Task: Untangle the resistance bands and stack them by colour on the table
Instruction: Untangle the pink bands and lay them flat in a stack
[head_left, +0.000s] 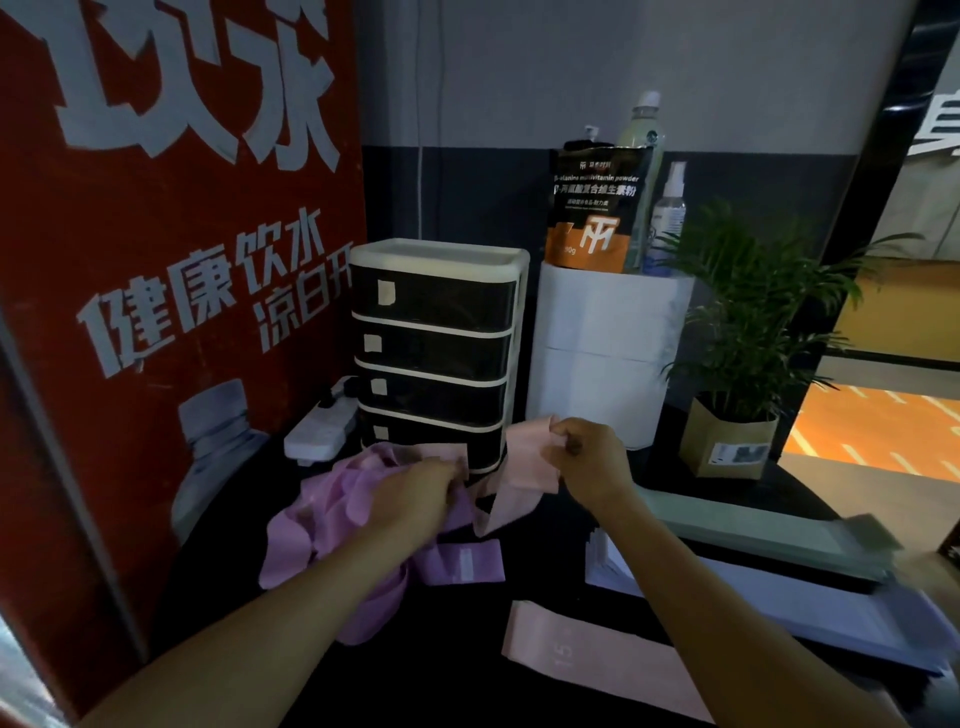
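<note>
A tangle of purple resistance bands (311, 525) lies on the dark table (457, 670), left of centre. My left hand (410, 499) grips the tangle from above. My right hand (587, 457) pinches a light pink band (524, 467) and holds it raised; its lower end runs down into the tangle. One flat purple band (467, 561) with a white label lies just below my hands. A flat pink band (587, 660) lies alone near the front. At the right sit flat stacks of green bands (753, 540) and lavender-blue bands (810, 618).
A black-and-cream drawer unit (436, 353) stands right behind the tangle, with a white power strip (322, 428) to its left. A white cylinder (608, 353) carries a powder pouch and bottles. A potted plant (737, 364) stands at the back right. A red poster wall (171, 260) bounds the left.
</note>
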